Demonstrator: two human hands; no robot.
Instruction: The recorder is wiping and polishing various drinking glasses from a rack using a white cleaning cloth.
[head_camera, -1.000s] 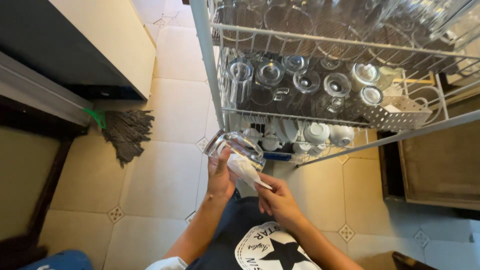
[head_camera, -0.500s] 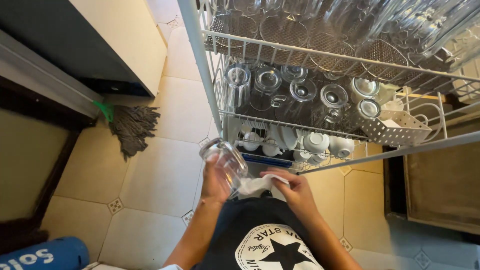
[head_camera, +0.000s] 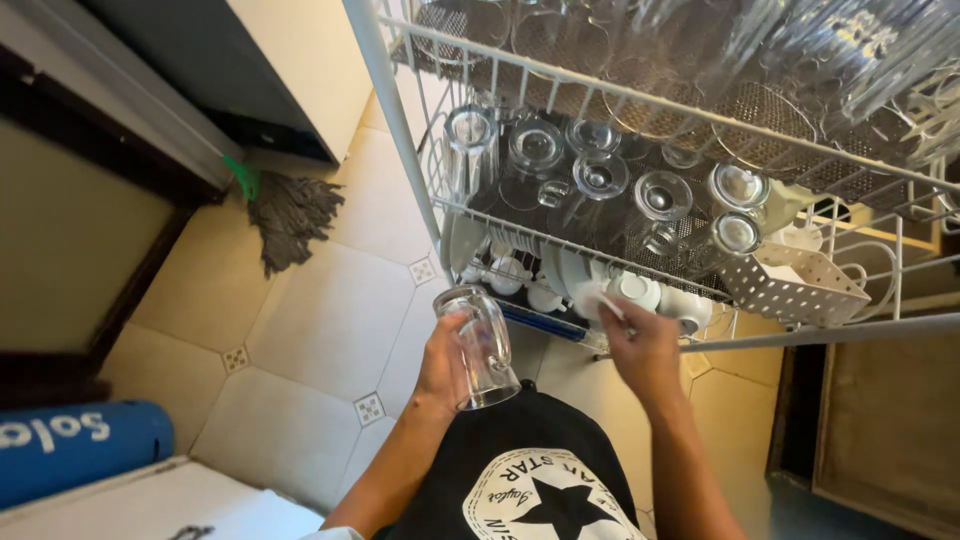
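Firmly, left hand (head_camera: 445, 365) grips glass mug (head_camera: 481, 346); right hand (head_camera: 640, 345) pinches white cloth (head_camera: 597, 300).

A grey mop (head_camera: 290, 215) lies on the tiled floor (head_camera: 320, 330) beside a blue roll (head_camera: 80, 445).

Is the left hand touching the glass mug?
Touching. The head view shows the left hand wrapped around the glass mug, fingers pressed on its side, holding it up below the rack.

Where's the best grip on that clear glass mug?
Probably around the body of the glass mug from its left side, as the left hand does now. It lies tilted, open mouth up and away, thick base toward the person, so the smooth wall is exposed.
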